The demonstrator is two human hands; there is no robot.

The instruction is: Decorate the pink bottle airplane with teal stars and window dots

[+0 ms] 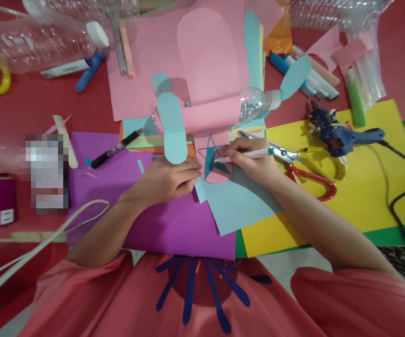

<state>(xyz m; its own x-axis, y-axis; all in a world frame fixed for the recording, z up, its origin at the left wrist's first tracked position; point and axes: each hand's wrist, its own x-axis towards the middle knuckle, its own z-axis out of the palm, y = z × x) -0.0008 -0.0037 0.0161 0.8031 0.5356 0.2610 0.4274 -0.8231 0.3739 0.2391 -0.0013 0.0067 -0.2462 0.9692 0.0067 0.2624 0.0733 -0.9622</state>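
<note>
my right hand [249, 161] gripped a white marker [244, 155] on the teal star [212, 159]; my left hand [165, 180] lay flat, open, beside it.

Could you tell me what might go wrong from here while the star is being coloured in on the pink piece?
1. The left hand only presses flat on the papers beside the star; loose sheets could slide under the marker held in the right hand, smearing the outline.
2. The scissors lie open right by the right wrist and could be bumped.
3. The glue gun has its cord trailing across the yellow paper, which a sleeve might snag.
</note>
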